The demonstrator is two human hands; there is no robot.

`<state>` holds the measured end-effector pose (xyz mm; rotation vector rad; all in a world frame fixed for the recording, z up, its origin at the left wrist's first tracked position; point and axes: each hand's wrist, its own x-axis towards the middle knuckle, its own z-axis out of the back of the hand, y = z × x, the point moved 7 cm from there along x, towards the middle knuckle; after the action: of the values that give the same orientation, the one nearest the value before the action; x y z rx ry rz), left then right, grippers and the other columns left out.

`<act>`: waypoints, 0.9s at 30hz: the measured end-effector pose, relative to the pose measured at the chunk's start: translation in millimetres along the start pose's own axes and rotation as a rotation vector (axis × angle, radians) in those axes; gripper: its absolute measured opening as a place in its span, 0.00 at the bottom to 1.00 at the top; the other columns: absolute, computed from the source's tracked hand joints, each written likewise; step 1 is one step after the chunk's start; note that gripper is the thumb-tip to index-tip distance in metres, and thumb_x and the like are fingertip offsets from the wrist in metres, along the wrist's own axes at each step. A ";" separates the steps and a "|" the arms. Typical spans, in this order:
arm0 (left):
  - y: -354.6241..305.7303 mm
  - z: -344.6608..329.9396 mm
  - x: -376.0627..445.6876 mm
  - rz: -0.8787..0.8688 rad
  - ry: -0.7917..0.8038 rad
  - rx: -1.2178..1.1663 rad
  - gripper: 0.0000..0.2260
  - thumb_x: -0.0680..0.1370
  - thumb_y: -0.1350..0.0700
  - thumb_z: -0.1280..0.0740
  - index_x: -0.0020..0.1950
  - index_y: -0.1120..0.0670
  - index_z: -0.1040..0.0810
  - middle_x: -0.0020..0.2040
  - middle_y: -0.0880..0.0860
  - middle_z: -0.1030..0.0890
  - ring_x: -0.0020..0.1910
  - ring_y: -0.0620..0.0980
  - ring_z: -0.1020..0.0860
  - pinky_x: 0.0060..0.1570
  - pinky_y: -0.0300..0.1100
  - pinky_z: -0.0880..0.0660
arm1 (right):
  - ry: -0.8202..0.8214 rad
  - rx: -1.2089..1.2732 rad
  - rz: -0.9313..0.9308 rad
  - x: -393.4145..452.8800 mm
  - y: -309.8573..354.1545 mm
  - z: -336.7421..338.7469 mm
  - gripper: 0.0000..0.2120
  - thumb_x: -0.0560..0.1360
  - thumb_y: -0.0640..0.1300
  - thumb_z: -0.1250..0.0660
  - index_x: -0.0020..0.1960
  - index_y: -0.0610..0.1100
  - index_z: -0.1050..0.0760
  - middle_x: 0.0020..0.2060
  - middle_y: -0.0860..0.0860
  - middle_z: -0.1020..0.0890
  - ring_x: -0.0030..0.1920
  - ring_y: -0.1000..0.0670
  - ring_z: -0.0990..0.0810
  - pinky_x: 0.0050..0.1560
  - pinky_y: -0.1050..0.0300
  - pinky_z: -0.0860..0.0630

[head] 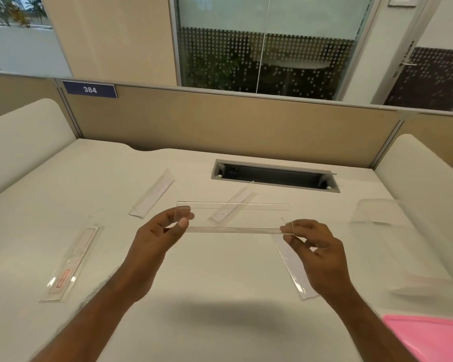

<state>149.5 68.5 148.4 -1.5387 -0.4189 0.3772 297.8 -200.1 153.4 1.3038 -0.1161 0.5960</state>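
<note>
Above the pale desk [220, 288], in the head view, a person holds a clear plastic holder [233, 219] in the air with both hands. The left hand [162, 231] pinches its left end between thumb and fingertips. The right hand [314, 246] pinches its right end the same way, with the other fingers loosely curled.

The holder's long axis runs left to right across the view, nearly level and roughly parallel to the partition [233, 121] at the back of the desk. One long edge sits higher and farther off, the other lower and nearer, so its broad face looks tilted towards the person. Whether it is folded or a single sheet is hard to tell through the clear plastic.

As I judge it, the main risk is a slip. The plastic looks smooth and only the fingertips grip it at the far ends, so a loosened pinch on either side would let that end swing down. It would then land on the similar strips below, one near the middle [242, 195] and one under the right hand [293, 267]. Pressing the ends inward could bow or crack it.

Another strip [152, 197] lies at the back left, and a red-labelled one [71, 259] lies near the left edge. A cable slot [275, 176] opens behind, and something pink [434, 335] sits at the lower right.
</note>
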 end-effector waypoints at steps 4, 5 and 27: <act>-6.4 -8.3 -8.9 -0.148 0.184 0.235 0.22 0.71 0.52 0.26 0.65 0.42 0.23 0.61 0.47 0.17 0.64 0.45 0.23 0.64 0.37 0.28 | -0.041 0.050 -0.033 -5.9 -1.7 7.6 0.14 0.71 0.35 0.27 0.44 0.55 0.16 0.45 0.59 0.16 0.51 0.52 0.21 0.40 0.69 0.28; -6.9 -7.8 -10.2 -0.172 0.185 0.279 0.20 0.72 0.54 0.26 0.63 0.40 0.22 0.61 0.46 0.17 0.63 0.45 0.22 0.64 0.36 0.28 | -0.047 0.065 -0.054 -7.8 -3.8 10.0 0.14 0.71 0.35 0.27 0.44 0.55 0.16 0.45 0.59 0.16 0.50 0.51 0.20 0.40 0.68 0.28; -2.4 -7.2 -8.3 0.071 -0.123 -0.072 0.06 0.74 0.60 0.28 0.47 0.53 0.13 0.50 0.52 0.13 0.51 0.51 0.16 0.52 0.45 0.22 | -0.022 0.170 -0.351 -5.9 8.1 31.9 0.06 0.74 0.44 0.30 0.45 0.53 0.16 0.41 0.54 0.14 0.37 0.58 0.22 0.38 0.61 0.24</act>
<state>145.7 58.2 150.6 -1.6081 -0.4794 0.5186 296.8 -230.7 167.1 1.4542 0.1464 0.2957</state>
